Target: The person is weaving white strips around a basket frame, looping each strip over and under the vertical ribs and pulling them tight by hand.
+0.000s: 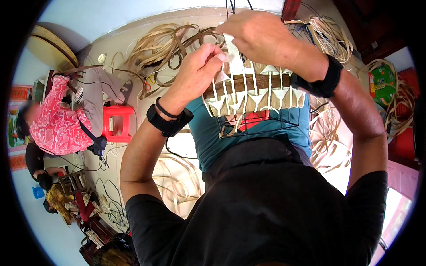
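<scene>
Head view, two hands (pixel 230 48), one woven frame (pixel 253 91)

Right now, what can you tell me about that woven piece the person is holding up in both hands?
The woven piece is a half-made basket on a thin black wire frame. Pale flat strips run up and down over darker brown bands, forming small triangles. It is held up before the chest. The left hand pinches a white strip at its edge; the right hand grips its top. Its lower wires are bare.
</scene>
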`<state>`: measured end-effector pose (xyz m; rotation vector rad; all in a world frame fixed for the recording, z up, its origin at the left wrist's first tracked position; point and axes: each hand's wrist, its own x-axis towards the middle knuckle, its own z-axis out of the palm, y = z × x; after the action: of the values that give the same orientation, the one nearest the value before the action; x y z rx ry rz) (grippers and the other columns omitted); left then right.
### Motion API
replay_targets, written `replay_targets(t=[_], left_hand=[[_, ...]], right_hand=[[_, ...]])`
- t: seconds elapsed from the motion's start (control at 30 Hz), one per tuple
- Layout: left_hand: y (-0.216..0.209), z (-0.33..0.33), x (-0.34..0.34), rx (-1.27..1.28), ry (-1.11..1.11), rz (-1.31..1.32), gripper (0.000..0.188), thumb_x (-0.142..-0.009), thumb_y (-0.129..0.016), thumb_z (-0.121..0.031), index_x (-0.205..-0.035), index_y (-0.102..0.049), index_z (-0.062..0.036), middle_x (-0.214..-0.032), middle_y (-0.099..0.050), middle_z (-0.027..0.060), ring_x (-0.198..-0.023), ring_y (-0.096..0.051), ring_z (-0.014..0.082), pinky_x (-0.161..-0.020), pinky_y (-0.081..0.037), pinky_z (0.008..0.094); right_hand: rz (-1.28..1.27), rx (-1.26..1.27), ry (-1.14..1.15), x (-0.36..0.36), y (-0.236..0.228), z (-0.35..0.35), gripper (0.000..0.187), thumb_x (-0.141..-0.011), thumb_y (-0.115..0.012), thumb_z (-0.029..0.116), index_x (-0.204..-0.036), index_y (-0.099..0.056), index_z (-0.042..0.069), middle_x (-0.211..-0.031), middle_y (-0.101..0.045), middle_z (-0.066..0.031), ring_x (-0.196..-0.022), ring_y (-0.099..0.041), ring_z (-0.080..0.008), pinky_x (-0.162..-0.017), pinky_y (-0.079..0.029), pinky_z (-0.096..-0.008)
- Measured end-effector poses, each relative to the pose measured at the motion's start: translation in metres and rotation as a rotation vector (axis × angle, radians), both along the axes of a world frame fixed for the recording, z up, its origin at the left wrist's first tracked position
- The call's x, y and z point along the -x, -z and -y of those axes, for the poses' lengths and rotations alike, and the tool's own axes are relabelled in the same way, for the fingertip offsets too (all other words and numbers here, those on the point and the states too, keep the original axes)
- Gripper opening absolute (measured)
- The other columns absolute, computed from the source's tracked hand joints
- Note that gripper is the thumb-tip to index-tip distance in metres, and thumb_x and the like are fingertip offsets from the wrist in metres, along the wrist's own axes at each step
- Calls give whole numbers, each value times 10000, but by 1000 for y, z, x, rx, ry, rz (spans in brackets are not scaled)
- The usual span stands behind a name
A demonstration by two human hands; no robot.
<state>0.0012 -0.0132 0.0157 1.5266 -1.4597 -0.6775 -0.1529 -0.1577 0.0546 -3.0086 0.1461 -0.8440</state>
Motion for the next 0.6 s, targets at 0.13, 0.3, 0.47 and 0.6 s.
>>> replay_targets(t=[0.13, 0.3, 0.47, 0.6], left_hand=[[2, -4, 1, 14, -3, -16, 219, -977, -541, -218, -975, -575, -1, -710, -511, 2, -663, -460, 89, -608, -408, 267], [6, -6, 0, 22, 16, -37, 223, -973, -539, -221, -960, -569, -1, -720, -498, 3, -684, -451, 85, -625, -406, 262], [3, -6, 5, -32, -4, 1, 216, -964, -552, -223, -952, -573, -9, -704, -507, 5, -664, -451, 88, -608, -405, 265], [2, -6, 4, -42, -10, -3, 205, -961, -552, -216, -952, -577, -13, -699, -520, 10, -658, -460, 88, -602, -408, 265]], right_hand=[[-62, 39, -327, -14, 5, 21, 325, -721, -621, 91, -1031, -717, 96, -907, -708, -143, -871, -674, -341, -800, -533, -440], [-464, -118, -307, -17, -12, 23, 300, -661, -599, 58, -932, -726, 75, -811, -695, -137, -783, -669, -325, -734, -526, -429], [-709, -57, -257, -29, -23, 18, 228, -602, -594, 31, -793, -716, 45, -712, -678, -131, -710, -651, -309, -647, -493, -435], [-900, -51, -239, -50, -32, 15, 194, -623, -635, 22, -801, -711, 35, -748, -691, -139, -728, -662, -313, -652, -507, -428]])
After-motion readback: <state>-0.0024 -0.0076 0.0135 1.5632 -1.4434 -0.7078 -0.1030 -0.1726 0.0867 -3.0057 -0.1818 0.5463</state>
